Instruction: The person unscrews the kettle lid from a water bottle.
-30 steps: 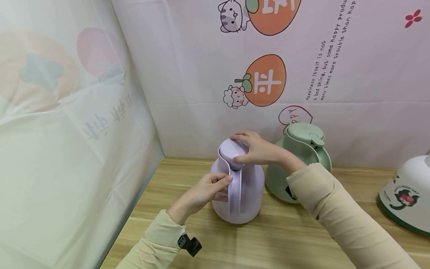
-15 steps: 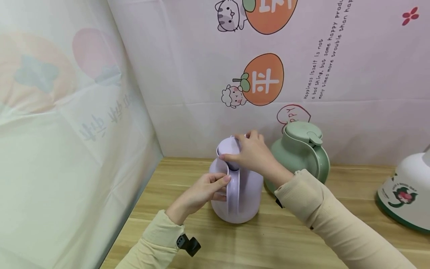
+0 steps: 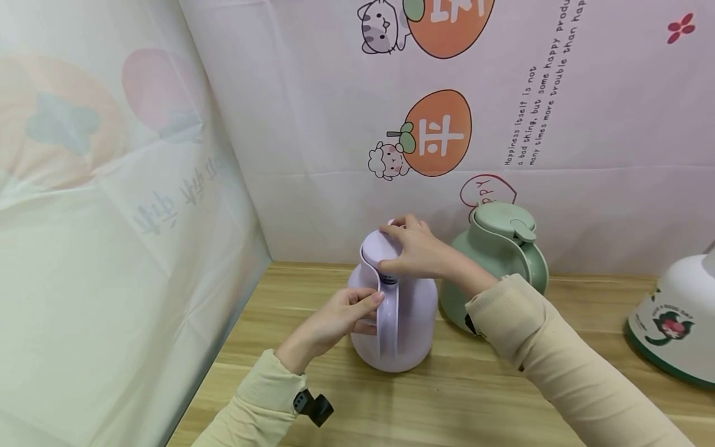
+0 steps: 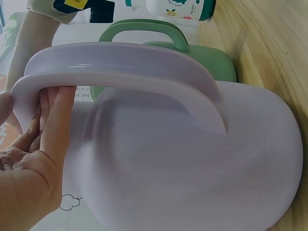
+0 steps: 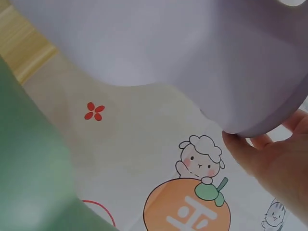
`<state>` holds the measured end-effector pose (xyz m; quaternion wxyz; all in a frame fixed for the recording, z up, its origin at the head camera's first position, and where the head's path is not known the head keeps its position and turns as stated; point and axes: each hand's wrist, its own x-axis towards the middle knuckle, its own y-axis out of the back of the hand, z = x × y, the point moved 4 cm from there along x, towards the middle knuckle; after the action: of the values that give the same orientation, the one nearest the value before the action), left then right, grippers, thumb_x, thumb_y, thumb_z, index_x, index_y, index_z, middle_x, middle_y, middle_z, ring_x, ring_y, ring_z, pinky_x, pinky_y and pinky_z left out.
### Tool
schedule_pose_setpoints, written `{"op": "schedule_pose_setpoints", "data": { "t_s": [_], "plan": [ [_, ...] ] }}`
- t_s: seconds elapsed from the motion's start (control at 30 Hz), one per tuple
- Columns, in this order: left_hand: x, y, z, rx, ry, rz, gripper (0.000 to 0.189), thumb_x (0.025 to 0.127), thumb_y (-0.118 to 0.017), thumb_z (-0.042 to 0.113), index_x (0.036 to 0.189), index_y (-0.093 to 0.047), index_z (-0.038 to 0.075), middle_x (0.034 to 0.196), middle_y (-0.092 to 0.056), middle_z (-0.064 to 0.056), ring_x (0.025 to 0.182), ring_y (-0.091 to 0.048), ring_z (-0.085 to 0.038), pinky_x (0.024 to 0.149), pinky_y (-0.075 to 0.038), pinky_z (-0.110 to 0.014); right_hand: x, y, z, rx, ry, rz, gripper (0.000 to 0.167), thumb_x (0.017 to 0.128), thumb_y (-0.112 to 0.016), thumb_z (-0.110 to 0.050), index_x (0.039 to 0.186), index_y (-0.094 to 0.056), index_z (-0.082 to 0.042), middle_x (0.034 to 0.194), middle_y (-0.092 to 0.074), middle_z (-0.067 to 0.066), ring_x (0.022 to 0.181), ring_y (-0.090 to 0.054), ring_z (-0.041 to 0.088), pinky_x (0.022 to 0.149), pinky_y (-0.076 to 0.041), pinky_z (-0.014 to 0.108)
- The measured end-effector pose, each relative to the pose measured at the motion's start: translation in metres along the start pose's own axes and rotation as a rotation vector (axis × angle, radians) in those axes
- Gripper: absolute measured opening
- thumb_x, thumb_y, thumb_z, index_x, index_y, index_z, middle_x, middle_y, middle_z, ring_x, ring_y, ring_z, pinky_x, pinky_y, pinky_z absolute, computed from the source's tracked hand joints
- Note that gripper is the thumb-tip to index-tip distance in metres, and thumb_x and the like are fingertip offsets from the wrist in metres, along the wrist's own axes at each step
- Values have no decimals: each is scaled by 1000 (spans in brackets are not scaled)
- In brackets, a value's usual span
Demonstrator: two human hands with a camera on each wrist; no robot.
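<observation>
A lavender thermos jug (image 3: 416,329) stands upright on the wooden table in the head view. My left hand (image 3: 329,320) holds the upper part of its handle (image 3: 388,329), thumb on the outer side and fingers through the opening; the left wrist view shows the fingers (image 4: 60,120) under the handle's arch. Over the jug's top, my right hand (image 3: 421,248) grips the round lavender lid (image 3: 380,245) between thumb and fingers. A dark gap shows under the lid near the handle. From the right wrist, the hand (image 5: 284,159) appears at the jug's top rim, with part of the fingers hidden.
A green thermos jug (image 3: 491,261) stands close behind my right forearm. Farther right is a white container with a green base (image 3: 676,323). Printed cloth (image 3: 313,124) hangs behind the wooden table (image 3: 436,403), and another cloth (image 3: 112,298) hangs along the left.
My right hand has twisted on the lid, its thumb swinging left, then back right. A dark gap under the lid shows more now. The left hand has stayed on the handle.
</observation>
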<state>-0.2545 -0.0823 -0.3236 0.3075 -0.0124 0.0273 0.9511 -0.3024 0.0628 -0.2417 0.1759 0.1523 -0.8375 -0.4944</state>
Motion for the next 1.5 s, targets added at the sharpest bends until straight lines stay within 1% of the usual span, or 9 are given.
{"op": "schedule_pose_setpoints", "data": {
  "t_s": [0.1,0.23,0.37,0.53,0.73,1.1,1.27,1.4,1.5],
  "plan": [
    [0,0,0,3,4,2,43,101,-46,26,119,-52,-12,91,-62,8,87,-63,-4,88,-56,-36,-2,-1,1,32,-19,6,69,81,-63,-35,141,-44,-7,143,-33,24,128,-32,40,101,-37,54],
    [-1,1,0,4,7,5,41,100,-47,28,117,-54,-9,90,-62,9,86,-62,-4,87,-56,-35,-5,-3,-1,51,-113,65,74,82,-65,-47,141,-43,-8,141,-33,27,128,-31,40,99,-39,54],
    [-1,2,0,1,5,1,41,100,-48,29,115,-54,-8,90,-62,9,86,-63,-4,89,-56,-36,-6,-5,-6,13,-184,116,81,79,-66,-58,139,-45,-8,136,-38,27,123,-35,40,95,-41,52],
    [-1,4,-2,-2,7,-4,44,99,-50,34,114,-55,-7,91,-62,9,87,-64,-5,91,-55,-38,-4,-6,-9,-39,-211,100,86,77,-66,-61,140,-44,-7,133,-43,28,121,-38,40,96,-41,50],
    [0,3,-3,-15,1,-7,48,98,-52,36,117,-54,-9,92,-64,9,87,-64,-6,90,-55,-37,1,-4,-9,-72,-151,48,80,79,-67,-49,142,-42,-6,138,-44,27,128,-37,43,102,-40,53],
    [0,1,-1,-16,25,-10,43,100,-47,27,122,-51,-10,93,-64,7,88,-65,-6,91,-55,-39,9,-2,10,52,47,-100,73,78,-63,-32,145,-41,-12,143,-37,22,126,-36,35,99,-39,51],
    [1,0,-2,-16,27,-10,37,101,-47,26,116,-54,-7,90,-64,9,88,-64,-6,91,-55,-39,4,-4,7,38,-14,-5,75,82,-65,-43,144,-40,-9,143,-35,24,129,-33,39,102,-37,55],
    [1,1,-1,-14,30,-4,37,100,-48,28,115,-54,-5,89,-63,9,87,-64,-5,91,-55,-39,-1,-5,-1,-50,-129,121,88,76,-68,-60,139,-43,-3,136,-40,27,124,-36,41,101,-38,55],
    [1,1,-1,-17,31,-4,39,100,-48,28,117,-53,-6,90,-62,9,87,-63,-5,90,-55,-38,-4,-5,-7,-113,-170,167,89,72,-69,-64,131,-48,0,126,-46,27,116,-40,41,98,-40,51]
  ]
}}
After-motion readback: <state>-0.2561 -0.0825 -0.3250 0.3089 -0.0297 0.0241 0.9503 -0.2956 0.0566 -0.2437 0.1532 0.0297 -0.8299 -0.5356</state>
